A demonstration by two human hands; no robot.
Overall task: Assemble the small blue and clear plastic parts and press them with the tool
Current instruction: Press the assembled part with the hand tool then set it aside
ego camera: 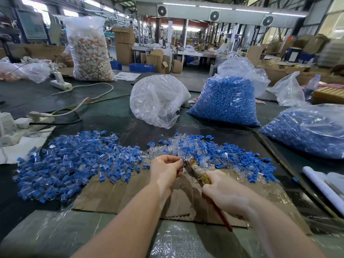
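Observation:
My left hand point(166, 167) pinches a small clear-and-blue plastic part point(183, 161) at its fingertips. My right hand point(223, 190) grips the taped handle of a pliers-like tool point(199, 173), whose metal tip meets the part. A red handle end point(223, 218) sticks out below my right hand. Both hands hover over a brown cardboard sheet point(121, 194). A heap of joined blue-and-clear pieces point(74, 164) lies to the left. A mix of loose clear shells and blue caps point(223, 155) lies just beyond the tool.
Behind the heaps stand a bag of clear shells point(158, 101) and two bags of blue caps point(227, 103) point(307, 131). White power strips and cables point(28, 123) lie at the left. A white roll point(323, 187) rests at the right edge.

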